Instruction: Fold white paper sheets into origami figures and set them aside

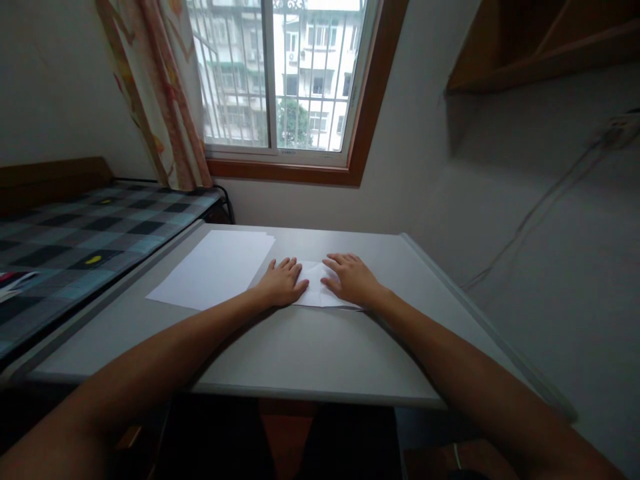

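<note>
A small folded white paper (316,285) lies on the grey table (310,353), near its middle. My left hand (283,283) rests flat on the paper's left part, fingers stretched out. My right hand (351,278) lies flat on its right part, fingers also extended. Both palms press down and much of the paper is hidden under them. Nothing is gripped by either hand.
A stack of flat white sheets (215,268) lies on the table to the left of my hands. A bed with a checked cover (85,233) stands along the table's left edge. Behind are a window (280,73), a curtain (165,100), and a wall at the right.
</note>
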The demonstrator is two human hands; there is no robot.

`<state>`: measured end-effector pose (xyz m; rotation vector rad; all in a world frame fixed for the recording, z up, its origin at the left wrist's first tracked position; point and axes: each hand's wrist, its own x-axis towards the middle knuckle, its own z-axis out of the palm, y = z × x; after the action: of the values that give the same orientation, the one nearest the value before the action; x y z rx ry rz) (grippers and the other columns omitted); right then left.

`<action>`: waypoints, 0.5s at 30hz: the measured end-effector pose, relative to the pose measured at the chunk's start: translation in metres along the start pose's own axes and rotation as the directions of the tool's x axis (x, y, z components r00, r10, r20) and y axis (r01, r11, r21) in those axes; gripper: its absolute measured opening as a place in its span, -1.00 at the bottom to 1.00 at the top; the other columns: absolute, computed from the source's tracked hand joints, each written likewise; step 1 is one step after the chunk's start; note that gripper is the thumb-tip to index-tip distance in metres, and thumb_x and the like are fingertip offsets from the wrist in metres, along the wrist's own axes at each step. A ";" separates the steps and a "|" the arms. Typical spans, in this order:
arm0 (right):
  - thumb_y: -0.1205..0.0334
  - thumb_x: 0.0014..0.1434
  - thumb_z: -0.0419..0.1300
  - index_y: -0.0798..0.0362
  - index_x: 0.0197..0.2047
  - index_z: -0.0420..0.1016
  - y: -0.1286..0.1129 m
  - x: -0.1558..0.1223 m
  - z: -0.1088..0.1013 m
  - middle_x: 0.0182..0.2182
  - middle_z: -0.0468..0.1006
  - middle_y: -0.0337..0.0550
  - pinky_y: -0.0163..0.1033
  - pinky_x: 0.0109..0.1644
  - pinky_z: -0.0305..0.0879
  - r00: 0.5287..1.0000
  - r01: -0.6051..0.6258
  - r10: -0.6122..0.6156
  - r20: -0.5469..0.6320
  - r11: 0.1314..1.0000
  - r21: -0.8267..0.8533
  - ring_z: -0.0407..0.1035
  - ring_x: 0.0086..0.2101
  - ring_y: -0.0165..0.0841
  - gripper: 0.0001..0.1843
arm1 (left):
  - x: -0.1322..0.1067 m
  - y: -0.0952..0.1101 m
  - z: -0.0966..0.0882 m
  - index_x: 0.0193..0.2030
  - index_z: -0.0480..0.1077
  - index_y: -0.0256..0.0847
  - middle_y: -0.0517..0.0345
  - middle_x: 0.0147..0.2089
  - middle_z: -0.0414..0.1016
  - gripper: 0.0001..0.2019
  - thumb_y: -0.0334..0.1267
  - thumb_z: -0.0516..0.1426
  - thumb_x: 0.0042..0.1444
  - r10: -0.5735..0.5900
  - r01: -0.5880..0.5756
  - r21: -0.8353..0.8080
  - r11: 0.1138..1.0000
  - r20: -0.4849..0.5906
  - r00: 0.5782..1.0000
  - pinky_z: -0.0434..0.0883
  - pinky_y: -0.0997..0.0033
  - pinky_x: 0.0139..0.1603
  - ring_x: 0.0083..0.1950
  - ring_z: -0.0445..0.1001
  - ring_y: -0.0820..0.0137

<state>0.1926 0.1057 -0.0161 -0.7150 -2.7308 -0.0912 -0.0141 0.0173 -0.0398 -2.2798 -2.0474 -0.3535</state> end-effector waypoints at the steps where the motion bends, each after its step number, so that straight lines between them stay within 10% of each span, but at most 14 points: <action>1: -0.07 0.25 -0.03 0.09 0.20 0.29 0.001 -0.002 0.005 0.20 0.26 0.12 0.05 0.23 -0.05 0.999 0.011 -0.011 0.043 1.000 0.014 0.16 0.16 -0.09 -0.43 | 0.001 -0.002 0.001 0.18 0.24 -0.26 -0.21 0.30 0.16 -0.48 0.02 -0.13 0.23 -0.014 0.014 -0.012 1.000 0.003 1.000 -0.06 -0.08 0.26 0.31 0.10 0.04; 15: -0.09 0.15 0.10 0.17 0.23 0.22 0.011 0.001 0.012 0.09 0.33 0.18 0.04 0.19 0.03 0.998 0.066 -0.065 -0.010 0.991 0.114 0.21 0.07 -0.06 -0.30 | 0.023 -0.026 -0.008 -0.11 0.46 -0.23 -0.16 0.01 0.37 -0.68 -0.12 0.17 0.01 -0.222 0.213 -0.210 0.954 -0.019 0.975 0.27 0.11 0.00 0.06 0.31 0.05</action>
<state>0.1937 0.1169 -0.0276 -0.5926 -2.7277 0.0476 -0.0385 0.0416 -0.0302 -2.1303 -2.3467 -0.6510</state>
